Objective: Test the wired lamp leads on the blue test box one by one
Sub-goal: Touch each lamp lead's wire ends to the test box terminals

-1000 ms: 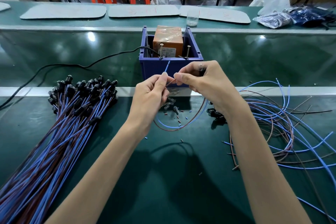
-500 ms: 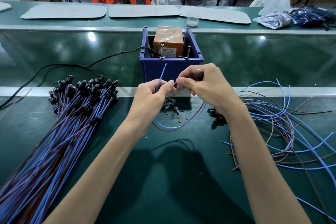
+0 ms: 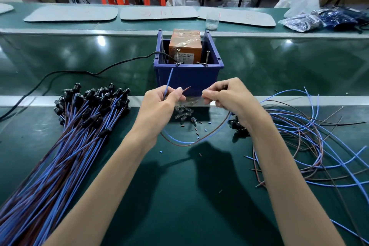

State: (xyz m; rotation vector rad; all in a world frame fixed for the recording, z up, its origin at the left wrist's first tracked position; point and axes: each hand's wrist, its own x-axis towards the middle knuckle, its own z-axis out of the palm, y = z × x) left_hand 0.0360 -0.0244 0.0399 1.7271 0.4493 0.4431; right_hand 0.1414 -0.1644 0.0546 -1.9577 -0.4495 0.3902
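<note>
Dead centre of the frame, just below the blue test box (image 3: 189, 80), the hands have pulled apart since a moment ago. Now the left hand (image 3: 162, 104) pinches both ends of the lamp lead (image 3: 183, 143), blue tip poking up at the box, brown one out sideways. I think the right hand (image 3: 229, 98) stays curled round the lamp end, though it's hidden. Looks ready for the screw posts (image 3: 178, 56), no contact yet.
</note>
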